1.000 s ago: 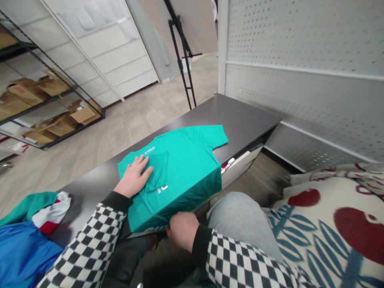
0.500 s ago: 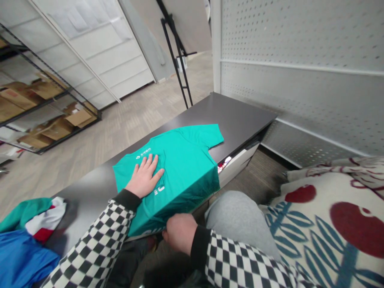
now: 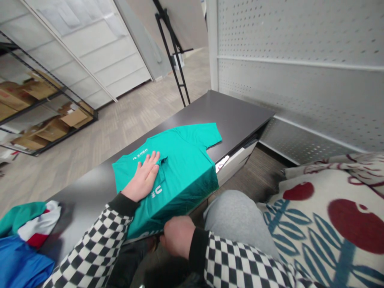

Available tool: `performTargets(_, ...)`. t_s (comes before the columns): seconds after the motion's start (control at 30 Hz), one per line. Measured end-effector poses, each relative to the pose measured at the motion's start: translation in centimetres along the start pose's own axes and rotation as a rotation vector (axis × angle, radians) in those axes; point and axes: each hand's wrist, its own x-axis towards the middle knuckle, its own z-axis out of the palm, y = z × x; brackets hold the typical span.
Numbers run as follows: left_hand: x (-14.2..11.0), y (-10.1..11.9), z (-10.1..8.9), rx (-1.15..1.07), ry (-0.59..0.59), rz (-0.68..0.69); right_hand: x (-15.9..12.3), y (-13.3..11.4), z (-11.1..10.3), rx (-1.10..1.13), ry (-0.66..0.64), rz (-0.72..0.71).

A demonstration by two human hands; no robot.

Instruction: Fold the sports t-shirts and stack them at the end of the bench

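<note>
A green short-sleeved T-shirt (image 3: 183, 160) with white lettering is spread over a dark grey cabinet top, its lower part hanging over the front edge. My left hand (image 3: 144, 176) lies on the shirt with fingers stretched out, beside the printed letters and a small fold in the fabric. At the hanging hem, my right hand (image 3: 178, 236) is closed in a fist against the shirt's lower edge; its fingertips are hidden, and it appears to grip the hem.
A heap of blue, green, white and red clothing (image 3: 30, 236) lies on the left of the cabinet top (image 3: 231, 110). A perforated grey panel (image 3: 300, 76) stands at the right, above a flower-patterned fabric (image 3: 324, 216). Shelves with cardboard boxes (image 3: 49, 130) stand far left.
My left hand has shifted slightly across the shirt, and a small fold now stands up beside its fingers. My right hand stays at the hem. The whole view has moved a little.
</note>
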Motion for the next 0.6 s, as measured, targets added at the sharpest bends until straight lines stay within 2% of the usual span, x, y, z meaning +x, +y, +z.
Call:
performTargets(0.1,0.0,0.8,0.8,0.175,-0.087,0.037,0.0,0.1,0.1,0.001,-0.005,-0.010)
performTargets(0.2,0.1,1.0,0.4,0.226,-0.132,0.038,0.0,0.1,0.1,0.001,-0.002,-0.004)
performTargets(0.37,0.1,0.5,-0.2,0.212,-0.019,0.063,-0.2,0.0,0.1,0.000,-0.012,-0.020)
performTargets(0.6,0.0,0.3,1.6,0.231,-0.048,0.071,-0.4,-0.1,-0.3,0.011,0.012,-0.014)
